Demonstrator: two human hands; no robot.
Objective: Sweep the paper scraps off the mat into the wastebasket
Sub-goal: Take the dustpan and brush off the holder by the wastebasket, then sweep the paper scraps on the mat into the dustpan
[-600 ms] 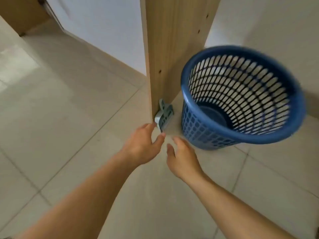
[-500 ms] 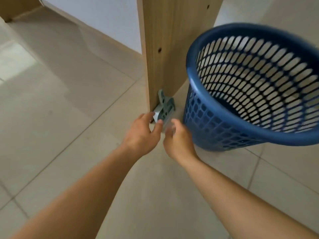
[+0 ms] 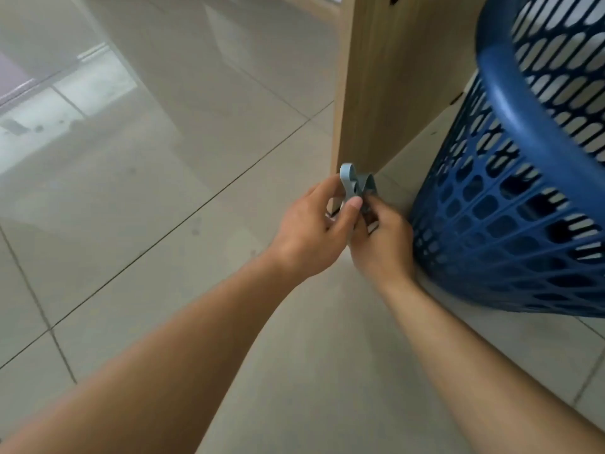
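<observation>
Early stage: left hand (image 3: 314, 231) and right hand (image 3: 381, 239) both pinch grey-blue brush set (image 3: 355, 188); wastebasket (image 3: 510, 204) at 3 o'clock; sweeping not begun.

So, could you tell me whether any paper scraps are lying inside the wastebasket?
Cannot tell: the blue wastebasket is cut off, its bottom out of view.

floor (image 3: 157, 198): pale tiles, grey grout | on it: blue wastebasket (image 3: 510, 231) R, wood panel (image 3: 393, 86) ctr

wastebasket (image 3: 510, 231) cropped right, grey-blue tool (image 3: 355, 188) perhaps half-hidden
</observation>
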